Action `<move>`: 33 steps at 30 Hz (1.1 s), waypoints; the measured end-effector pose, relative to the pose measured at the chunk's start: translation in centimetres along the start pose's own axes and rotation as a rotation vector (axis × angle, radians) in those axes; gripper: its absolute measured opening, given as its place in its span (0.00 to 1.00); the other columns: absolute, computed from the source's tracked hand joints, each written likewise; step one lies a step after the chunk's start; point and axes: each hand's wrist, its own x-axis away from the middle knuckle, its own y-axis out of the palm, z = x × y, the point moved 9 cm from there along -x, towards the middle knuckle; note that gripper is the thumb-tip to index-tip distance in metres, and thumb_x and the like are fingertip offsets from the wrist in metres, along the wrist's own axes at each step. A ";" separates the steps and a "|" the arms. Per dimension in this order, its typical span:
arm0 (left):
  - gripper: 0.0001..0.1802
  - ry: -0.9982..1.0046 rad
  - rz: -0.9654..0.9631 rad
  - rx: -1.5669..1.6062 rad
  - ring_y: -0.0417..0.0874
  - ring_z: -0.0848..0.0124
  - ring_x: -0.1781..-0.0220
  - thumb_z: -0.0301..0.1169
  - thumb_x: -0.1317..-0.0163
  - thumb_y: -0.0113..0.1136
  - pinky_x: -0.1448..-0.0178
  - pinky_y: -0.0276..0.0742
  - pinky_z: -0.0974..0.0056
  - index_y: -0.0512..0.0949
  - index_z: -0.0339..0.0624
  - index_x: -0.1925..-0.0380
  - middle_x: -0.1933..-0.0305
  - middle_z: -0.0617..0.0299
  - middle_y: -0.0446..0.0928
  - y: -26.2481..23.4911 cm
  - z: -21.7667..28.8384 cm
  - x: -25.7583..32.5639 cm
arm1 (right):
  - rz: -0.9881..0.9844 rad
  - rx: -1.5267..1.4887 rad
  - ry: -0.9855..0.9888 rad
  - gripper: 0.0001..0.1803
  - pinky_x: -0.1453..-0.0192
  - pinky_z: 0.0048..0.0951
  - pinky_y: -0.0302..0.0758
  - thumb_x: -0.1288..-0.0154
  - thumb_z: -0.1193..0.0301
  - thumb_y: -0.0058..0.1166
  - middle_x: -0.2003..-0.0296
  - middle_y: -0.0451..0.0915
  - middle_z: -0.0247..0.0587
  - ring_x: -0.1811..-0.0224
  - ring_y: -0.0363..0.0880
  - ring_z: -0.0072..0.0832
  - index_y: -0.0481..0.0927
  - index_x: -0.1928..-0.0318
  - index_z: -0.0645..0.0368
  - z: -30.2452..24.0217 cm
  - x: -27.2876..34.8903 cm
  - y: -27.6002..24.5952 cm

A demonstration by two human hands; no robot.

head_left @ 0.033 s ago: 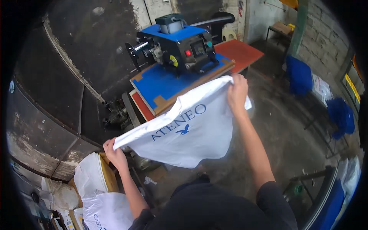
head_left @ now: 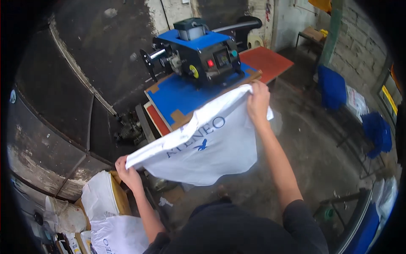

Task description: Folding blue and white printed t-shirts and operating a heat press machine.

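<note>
A white T-shirt [head_left: 230,154] hangs stretched out in front of me, with dark blue lettering and a small blue bird across it. At its left upper corner my left hand [head_left: 128,172] is closed on the cloth. My right hand [head_left: 258,103] grips the opposite upper corner, higher up and farther away. The shirt's top edge is folded over and slopes up to the right. Just beyond it stands a blue and black heat press [head_left: 205,53] with a lit red switch, and the shirt hides part of the board's near edge.
Under the press is a blue board [head_left: 169,97] with brown patches, beside a red tabletop [head_left: 268,63]. Another printed white shirt [head_left: 120,233] lies at lower left by a box [head_left: 120,192]. Blue cloth piles [head_left: 332,86] sit at right. A dark wall [head_left: 101,51] bounds the left.
The view has shifted slightly. The right-hand end of the shirt sits a little farther left, and its lettering is more folded. Both hands keep their hold.
</note>
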 end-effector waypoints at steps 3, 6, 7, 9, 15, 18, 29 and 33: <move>0.11 -0.380 0.064 0.175 0.76 0.69 0.62 0.20 0.45 0.47 0.52 0.70 0.67 0.75 0.32 0.63 0.65 0.59 0.76 3.4 -2.9 0.3 | -0.014 -0.128 -0.183 0.17 0.44 0.43 0.64 0.53 0.81 0.46 0.54 0.73 0.53 0.46 0.67 0.50 0.71 0.58 0.64 -1.0 -2.4 7.8; 0.09 -0.406 0.067 0.307 0.72 0.74 0.61 0.21 0.41 0.43 0.52 0.68 0.70 0.72 0.32 0.63 0.65 0.61 0.73 7.0 -1.9 -0.5 | -0.091 -0.181 -0.187 0.07 0.52 0.44 0.65 0.51 0.79 0.45 0.71 0.71 0.53 0.64 0.71 0.49 0.68 0.68 0.63 -0.1 -2.4 13.1; 0.08 -0.389 0.089 0.322 0.72 0.74 0.61 0.22 0.40 0.43 0.53 0.68 0.70 0.72 0.33 0.63 0.65 0.62 0.73 7.9 -1.5 -0.8 | -0.076 -0.207 -0.164 0.06 0.57 0.43 0.65 0.51 0.76 0.46 0.75 0.71 0.49 0.68 0.71 0.47 0.68 0.70 0.62 0.1 -2.3 13.5; 0.09 -0.337 0.052 0.292 0.72 0.74 0.62 0.23 0.40 0.43 0.53 0.68 0.70 0.72 0.32 0.63 0.66 0.62 0.73 9.8 0.5 -2.0 | -0.094 -0.236 -0.262 0.07 0.61 0.40 0.65 0.54 0.73 0.47 0.76 0.71 0.47 0.71 0.72 0.44 0.69 0.71 0.61 0.5 -2.5 13.4; 0.08 -0.325 0.087 0.308 0.70 0.73 0.64 0.23 0.46 0.42 0.55 0.68 0.68 0.70 0.32 0.68 0.69 0.62 0.70 13.9 0.5 -4.4 | -0.017 -0.302 -0.380 0.09 0.67 0.34 0.67 0.57 0.71 0.48 0.75 0.74 0.47 0.75 0.75 0.40 0.72 0.72 0.62 1.9 -3.3 13.9; 0.07 -0.334 0.076 0.339 0.70 0.73 0.67 0.25 0.44 0.43 0.58 0.68 0.69 0.70 0.33 0.70 0.71 0.62 0.69 14.6 -0.7 -4.6 | -0.040 -0.275 -0.375 0.10 0.65 0.34 0.68 0.58 0.71 0.48 0.75 0.75 0.47 0.74 0.76 0.39 0.72 0.72 0.63 2.6 -3.4 14.5; 0.08 -0.317 0.035 0.331 0.69 0.76 0.68 0.28 0.41 0.45 0.61 0.65 0.72 0.70 0.33 0.71 0.72 0.64 0.69 14.7 -1.3 -2.2 | -0.020 -0.200 -0.288 0.10 0.64 0.42 0.68 0.54 0.70 0.45 0.76 0.72 0.52 0.72 0.72 0.48 0.72 0.73 0.65 11.7 -5.8 15.2; 0.08 -0.150 -0.092 0.140 0.72 0.70 0.70 0.26 0.47 0.48 0.63 0.68 0.67 0.72 0.31 0.75 0.75 0.58 0.71 16.4 1.3 -1.4 | -0.087 -0.157 -0.202 0.15 0.62 0.44 0.65 0.47 0.64 0.40 0.73 0.69 0.53 0.67 0.67 0.50 0.71 0.71 0.65 15.7 -7.6 15.5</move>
